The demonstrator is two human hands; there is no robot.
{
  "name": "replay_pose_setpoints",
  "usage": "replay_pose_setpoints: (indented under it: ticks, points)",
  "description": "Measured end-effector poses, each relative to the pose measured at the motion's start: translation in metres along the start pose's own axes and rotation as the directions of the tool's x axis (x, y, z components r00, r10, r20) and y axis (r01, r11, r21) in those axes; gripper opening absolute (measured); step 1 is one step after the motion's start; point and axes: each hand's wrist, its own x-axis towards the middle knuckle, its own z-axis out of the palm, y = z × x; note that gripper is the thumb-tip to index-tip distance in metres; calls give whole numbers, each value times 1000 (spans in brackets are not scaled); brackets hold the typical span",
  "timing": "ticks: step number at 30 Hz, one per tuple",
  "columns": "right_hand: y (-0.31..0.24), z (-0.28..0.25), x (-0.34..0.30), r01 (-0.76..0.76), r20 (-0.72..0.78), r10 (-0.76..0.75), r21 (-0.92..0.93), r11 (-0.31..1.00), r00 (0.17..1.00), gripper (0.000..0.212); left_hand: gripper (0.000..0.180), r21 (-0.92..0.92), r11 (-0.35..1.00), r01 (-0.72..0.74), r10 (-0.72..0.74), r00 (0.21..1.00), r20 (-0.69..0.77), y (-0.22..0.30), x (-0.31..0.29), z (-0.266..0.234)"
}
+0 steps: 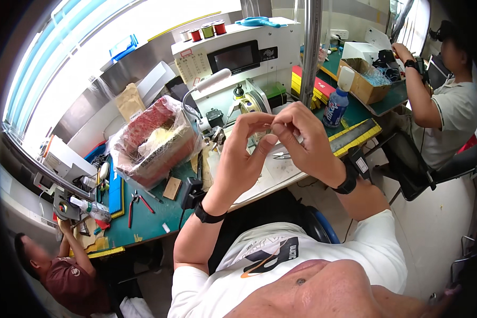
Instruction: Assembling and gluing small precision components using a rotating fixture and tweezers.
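Observation:
My left hand (pixel 245 155) and my right hand (pixel 305 139) are raised in front of a white bench machine (pixel 287 46). Their fingertips meet, thumbs and forefingers pinched together. Whatever lies between them is too small or hidden to make out. Behind the fingers, the machine's round wheel-like part (pixel 255 100) shows in part. Just below my right hand, small metal tools (pixel 282 156) rest on the white work surface (pixel 270 177). Each wrist wears a black strap.
Left of my hands stands a plastic-lined box (pixel 159 155) of fine strands. Red-handled pliers (pixel 138 203) lie on the green bench (pixel 156 225). A blue bottle (pixel 335 108) stands right of the machine; thread spools (pixel 207 30) sit on top. Co-workers sit at either side.

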Motion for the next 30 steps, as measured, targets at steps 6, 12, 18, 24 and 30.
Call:
replay_pose_setpoints:
  ticks: [6,12,18,24,30]
  points:
    - [33,-4,79,-40,-240,148,405,914,959,17,15,-74,961,265,-258,962,92,2,-14,-1]
    - [90,-79,211,102,-496,46,267,958,867,20,23,-47,966,253,-251,967,48,-7,-20,-8]
    - [73,-132,283,-21,-616,131,183,983,777,21,25,-1,964,266,-266,963,40,-7,-25,-18]
    - [73,-153,311,5,-583,255,406,914,771,19,20,4,971,237,-237,971,17,-10,-26,-17]
    - [64,-158,315,-99,-541,326,406,909,776,16,22,9,967,255,-255,966,32,-10,-28,-22]
